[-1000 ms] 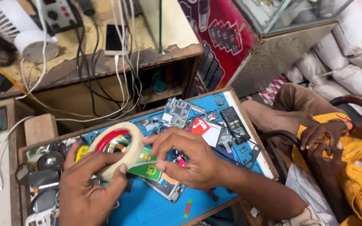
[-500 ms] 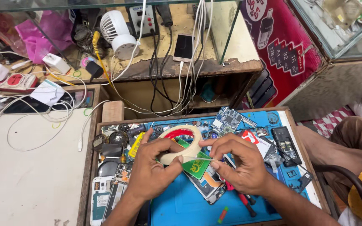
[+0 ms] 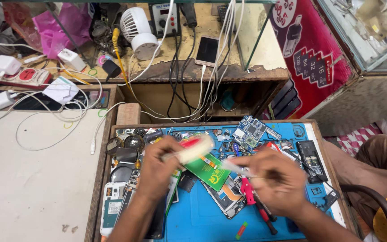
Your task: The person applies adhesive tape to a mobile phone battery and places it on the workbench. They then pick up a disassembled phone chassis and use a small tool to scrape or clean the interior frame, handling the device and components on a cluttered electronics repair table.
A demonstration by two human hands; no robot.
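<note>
My left hand (image 3: 160, 168) grips a cream roll of tape (image 3: 192, 150), held edge-on over the blue work mat (image 3: 202, 215). A strip of tape runs from the roll to my right hand (image 3: 274, 179), whose fingers pinch its end; both hands are blurred. Under the strip lies a green card (image 3: 208, 171) on an opened phone (image 3: 227, 197). A red-handled tool (image 3: 251, 197) lies beside my right hand. A blue circuit board (image 3: 252, 131) rests at the mat's far edge.
A wooden tray rim (image 3: 98, 179) frames the mat, with phone parts piled along its left side (image 3: 122, 157). A white counter (image 3: 32, 179) lies left. Behind are a white fan (image 3: 136, 28), chargers and cables (image 3: 5, 67), a phone (image 3: 208, 50), and a glass case (image 3: 363, 40).
The camera has tilted up slightly. My hands have moved apart, drawing tape out from the roll, which has turned from face-on to edge-on.
</note>
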